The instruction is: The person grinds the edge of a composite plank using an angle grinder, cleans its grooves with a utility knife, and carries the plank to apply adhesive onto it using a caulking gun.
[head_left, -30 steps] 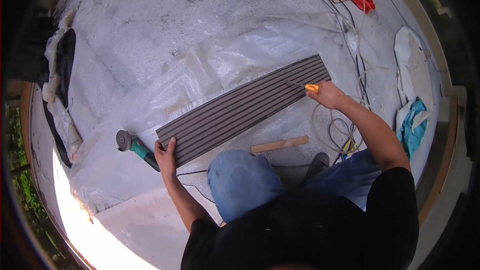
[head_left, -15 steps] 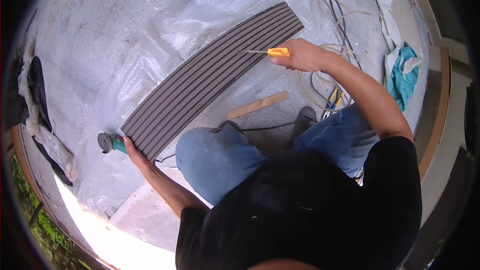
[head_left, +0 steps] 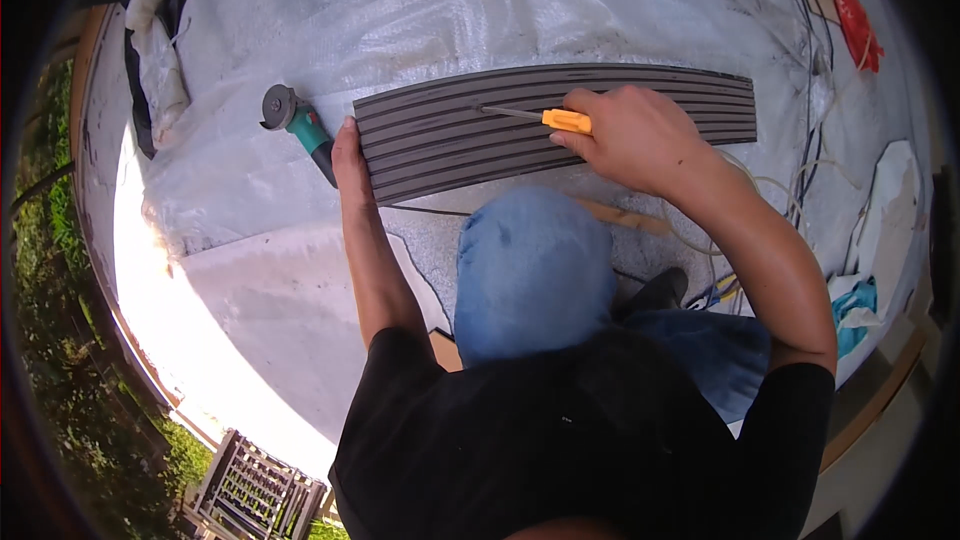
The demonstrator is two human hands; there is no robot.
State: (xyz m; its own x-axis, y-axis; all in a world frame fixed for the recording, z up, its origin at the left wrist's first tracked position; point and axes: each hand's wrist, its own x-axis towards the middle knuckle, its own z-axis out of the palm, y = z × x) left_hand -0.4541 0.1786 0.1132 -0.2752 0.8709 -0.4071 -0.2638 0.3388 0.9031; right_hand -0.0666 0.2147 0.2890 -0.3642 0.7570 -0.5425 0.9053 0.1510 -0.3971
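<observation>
My left hand [head_left: 350, 152] grips the left end of a dark grey-brown grooved panel [head_left: 430, 132], a long ribbed board lying crosswise in front of me. In my right hand [head_left: 640, 135] is a screwdriver [head_left: 567, 121] with a yellow-orange handle. Its thin shaft points left, and the tip is at the grooves in the left half of the panel; whether it presses in I cannot tell. A green angle grinder [head_left: 305, 130] with a dark disc lies just left of my left hand. My right hand and forearm cover part of the panel's right half.
Crinkled clear plastic sheeting [head_left: 330, 10] covers the floor. Behind my knee lies a wooden strip [head_left: 625, 216], partly hidden. Hoses and cables [head_left: 800, 180] run along the right, near a red plastic bag [head_left: 858, 32] and a teal cloth [head_left: 855, 318]. A slatted rack [head_left: 255, 490] stands lower left.
The whole view has turned, so the panel now lies nearly level across it. The screwdriver tip has moved along the panel toward its left end. My left hand still holds that end.
</observation>
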